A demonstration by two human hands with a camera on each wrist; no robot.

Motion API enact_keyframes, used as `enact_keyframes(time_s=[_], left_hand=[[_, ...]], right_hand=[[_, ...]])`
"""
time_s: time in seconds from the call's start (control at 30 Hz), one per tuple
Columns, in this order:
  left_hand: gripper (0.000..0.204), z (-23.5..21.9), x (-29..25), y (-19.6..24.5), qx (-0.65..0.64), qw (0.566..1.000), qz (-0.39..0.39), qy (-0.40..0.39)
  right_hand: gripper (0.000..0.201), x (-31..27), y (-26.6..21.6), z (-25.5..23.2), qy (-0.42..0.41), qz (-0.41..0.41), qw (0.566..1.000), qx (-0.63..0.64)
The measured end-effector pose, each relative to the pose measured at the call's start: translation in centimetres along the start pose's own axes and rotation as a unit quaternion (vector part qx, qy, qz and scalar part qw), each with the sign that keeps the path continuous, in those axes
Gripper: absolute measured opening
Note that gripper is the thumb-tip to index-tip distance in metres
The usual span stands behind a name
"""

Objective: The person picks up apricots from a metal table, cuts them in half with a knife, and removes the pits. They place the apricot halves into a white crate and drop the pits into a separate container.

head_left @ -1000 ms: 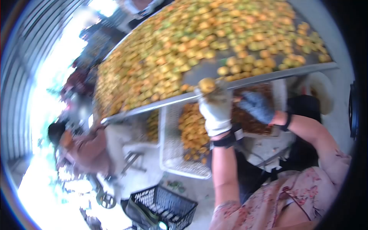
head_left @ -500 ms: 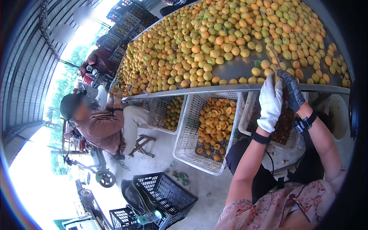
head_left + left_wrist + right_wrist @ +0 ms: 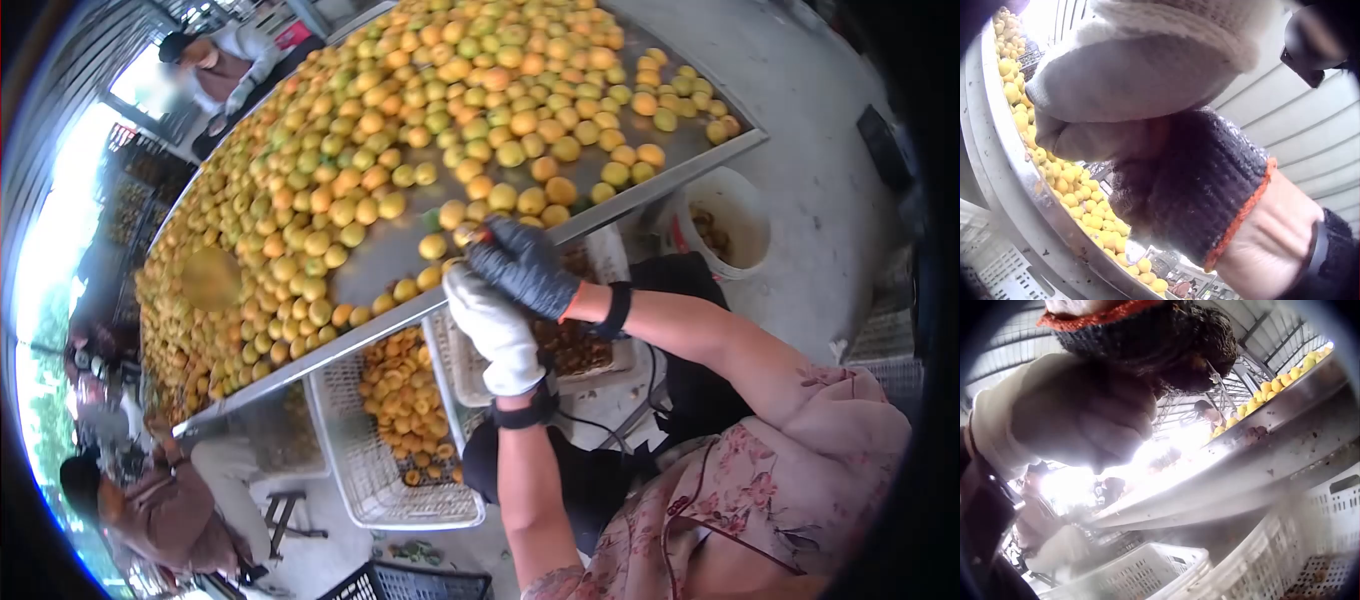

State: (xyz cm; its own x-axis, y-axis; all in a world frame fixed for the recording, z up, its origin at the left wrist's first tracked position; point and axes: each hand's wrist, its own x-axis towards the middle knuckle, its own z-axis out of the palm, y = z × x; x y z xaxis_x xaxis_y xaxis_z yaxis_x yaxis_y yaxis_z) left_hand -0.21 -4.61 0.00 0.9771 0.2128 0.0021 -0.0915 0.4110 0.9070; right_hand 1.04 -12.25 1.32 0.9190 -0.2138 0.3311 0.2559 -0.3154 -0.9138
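Note:
In the head view my left hand (image 3: 492,325), in a white glove, and my right hand (image 3: 527,268), in a dark grey glove, meet over the table's near rim. The left fingers curl round an apricot, mostly hidden between the gloves. A red bit of handle (image 3: 486,236) shows at the right hand's fingers, and a thin metal blade (image 3: 1213,372) juts beside the dark glove in the right wrist view. So the right hand grips a small knife. Loose apricots (image 3: 560,190) lie on the metal table just beyond the fingers.
Below the rim stand a white crate (image 3: 350,480) of apricot halves (image 3: 405,390) and another white crate (image 3: 625,365) with brown contents. A white bucket (image 3: 745,235) is at the right, a black crate (image 3: 420,585) at the bottom. Other people sit at the left and far side.
A second ago the left hand held up an apricot, apart from the right; half a second ago the hands met, a blade pointing over the table. They remain together; the head view has turned.

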Motion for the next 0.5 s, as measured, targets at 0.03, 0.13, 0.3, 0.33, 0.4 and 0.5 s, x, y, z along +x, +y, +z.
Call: enact_keyframes(time_s=[0.03, 0.13, 0.3, 0.33, 0.4, 0.5], left_hand=[[0.023, 1.0, -0.3, 1.5, -0.035, 0.999, -0.036, -0.002], [0.029, 0.7, 0.3, 1.4, -0.054, 0.987, -0.148, 0.008], [0.042, -1.5, 0.4, 3.4, -0.204, 0.933, -0.233, -0.181], [0.045, -1.4, 0.4, 3.1, -0.233, 0.935, -0.203, -0.173], [0.047, -1.4, 0.0, 4.2, -0.247, 0.931, -0.195, -0.187], [0.048, -1.7, -0.6, 5.0, -0.240, 0.938, -0.198, -0.155]], right_hand=[[0.027, 0.2, -0.4, -0.3, 0.004, -0.028, 0.999, -0.044], [0.023, 0.4, -0.7, -1.1, -0.008, -0.144, 0.982, -0.119], [0.022, 1.1, 0.0, -0.4, -0.048, 0.019, 0.954, 0.296], [0.022, 1.4, 0.5, -0.3, -0.020, -0.079, 0.957, 0.279], [0.022, 1.7, -0.1, -0.7, 0.011, -0.179, 0.950, 0.256], [0.024, 0.7, -1.0, -0.9, -0.055, 0.138, 0.887, 0.438]])
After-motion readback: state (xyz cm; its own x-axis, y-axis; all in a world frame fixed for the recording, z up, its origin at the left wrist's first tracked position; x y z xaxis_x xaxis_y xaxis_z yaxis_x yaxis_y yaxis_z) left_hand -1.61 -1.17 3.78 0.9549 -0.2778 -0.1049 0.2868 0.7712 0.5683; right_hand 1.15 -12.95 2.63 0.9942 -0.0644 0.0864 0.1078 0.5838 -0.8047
